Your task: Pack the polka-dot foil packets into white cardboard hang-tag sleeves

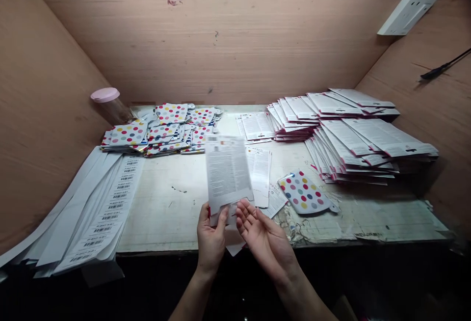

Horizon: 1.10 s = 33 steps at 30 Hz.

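My left hand (212, 235) grips the lower end of a flat white printed packet (230, 169), thumb on the front face. The packet stands tilted up above the table, its face covered in small grey text, with a pale, partly see-through strip at its bottom. Beside that lower edge is my right hand (267, 240), palm turned up and fingers loosely curved. Its fingertips are close to the packet's corner; whether they touch it I cannot tell. Behind the packet lie a few printed cards (260, 171). To the right rests a polka-dot pot-holder-shaped piece (303, 193).
Stacked printed packets (368, 139) fill the back right. Several polka-dot pieces (171, 114) are piled at back left, near a pink-lidded container (110, 102). Barcode label sheets (110, 208) hang over the table's (162, 227) left front edge. Wooden walls enclose three sides.
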Each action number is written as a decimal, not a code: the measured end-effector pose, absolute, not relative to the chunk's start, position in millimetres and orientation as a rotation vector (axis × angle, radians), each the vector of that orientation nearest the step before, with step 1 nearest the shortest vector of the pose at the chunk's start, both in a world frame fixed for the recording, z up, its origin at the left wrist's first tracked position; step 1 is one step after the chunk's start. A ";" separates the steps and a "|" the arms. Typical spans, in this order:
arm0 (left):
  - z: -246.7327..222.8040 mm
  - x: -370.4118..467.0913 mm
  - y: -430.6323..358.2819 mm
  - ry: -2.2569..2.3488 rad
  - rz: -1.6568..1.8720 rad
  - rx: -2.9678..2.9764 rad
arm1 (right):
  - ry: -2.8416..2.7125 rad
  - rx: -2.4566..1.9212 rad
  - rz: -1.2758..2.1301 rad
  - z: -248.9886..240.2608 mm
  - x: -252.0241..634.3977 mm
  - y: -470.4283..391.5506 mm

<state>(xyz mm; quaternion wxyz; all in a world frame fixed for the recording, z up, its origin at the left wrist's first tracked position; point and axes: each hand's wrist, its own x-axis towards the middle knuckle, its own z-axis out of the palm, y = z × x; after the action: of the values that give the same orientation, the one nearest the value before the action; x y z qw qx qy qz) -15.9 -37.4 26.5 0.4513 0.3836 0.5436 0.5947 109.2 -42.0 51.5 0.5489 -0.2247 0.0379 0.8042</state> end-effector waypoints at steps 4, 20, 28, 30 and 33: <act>29.8 -16.4 -40.4 1.305 1.455 0.912 | 0.151 -0.525 1.925 57.8 111.0 -43.2; 21.3 -10.7 -45.4 0.412 0.966 0.722 | -0.372 -0.695 1.860 60.4 115.1 -61.3; 55.9 -23.7 -21.0 0.537 1.181 0.599 | -1.426 -1.448 1.092 44.7 214.4 -49.2; 57.8 -25.5 -23.5 0.590 1.231 0.601 | -1.658 -1.704 0.512 18.7 245.7 -25.2; 56.7 -19.9 -27.4 0.582 1.192 0.585 | -1.976 -1.884 0.222 -15.4 271.0 -5.4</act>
<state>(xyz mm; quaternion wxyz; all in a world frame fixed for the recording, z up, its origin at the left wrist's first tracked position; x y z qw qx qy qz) -19.9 -27.4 56.7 0.7484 0.2677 0.2661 0.5453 271.0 -5.4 -15.4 0.1999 -0.6738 -0.7070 0.0793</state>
